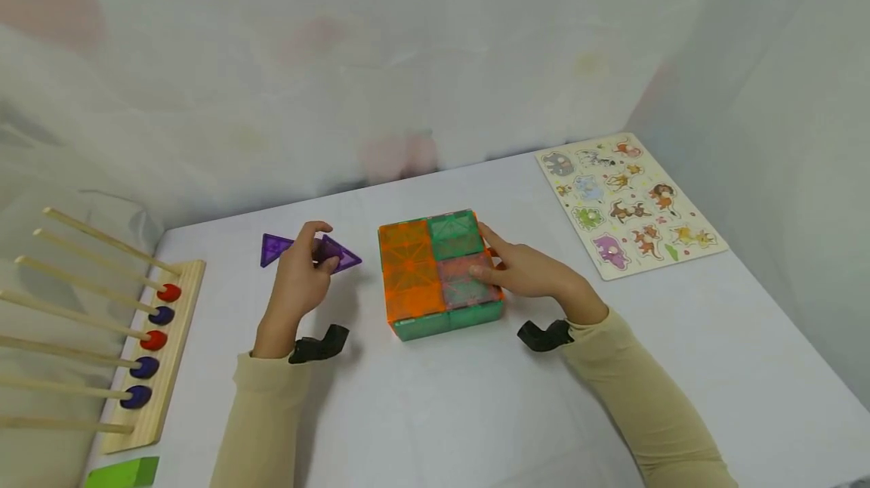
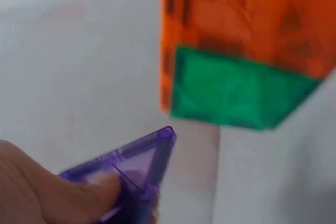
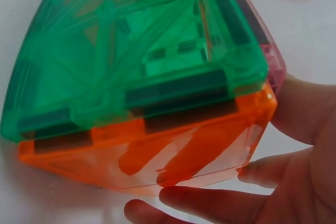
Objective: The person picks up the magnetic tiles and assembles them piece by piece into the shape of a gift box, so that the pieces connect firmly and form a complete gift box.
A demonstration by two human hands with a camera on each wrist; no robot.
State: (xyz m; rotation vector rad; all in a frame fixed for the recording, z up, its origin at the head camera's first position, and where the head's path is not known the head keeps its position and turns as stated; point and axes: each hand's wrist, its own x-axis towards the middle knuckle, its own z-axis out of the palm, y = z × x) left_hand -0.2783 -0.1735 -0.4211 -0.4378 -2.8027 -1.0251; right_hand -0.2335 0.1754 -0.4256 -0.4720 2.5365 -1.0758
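Observation:
My left hand (image 1: 299, 284) pinches a purple triangular magnetic tile (image 1: 342, 252) between thumb and fingers, left of a box built of magnetic tiles (image 1: 408, 276). A second purple triangle (image 1: 274, 248) shows on the hand's far side; whether the hand touches it is hidden. The box has orange and green tiles on top, a pink tile (image 1: 467, 280) at the near right, and green tiles along its front. My right hand (image 1: 530, 269) holds the box's right side, thumb over the pink tile. In the right wrist view its fingers (image 3: 215, 203) lie along the orange wall (image 3: 184, 153).
At the left lies a wooden peg rack (image 1: 173, 344) with long rods and red and blue beads. A green block (image 1: 122, 473) sits at the near left corner. An animal puzzle board (image 1: 628, 205) lies at the back right. A cloth wall (image 1: 408, 57) rises behind the white table (image 1: 442, 420).

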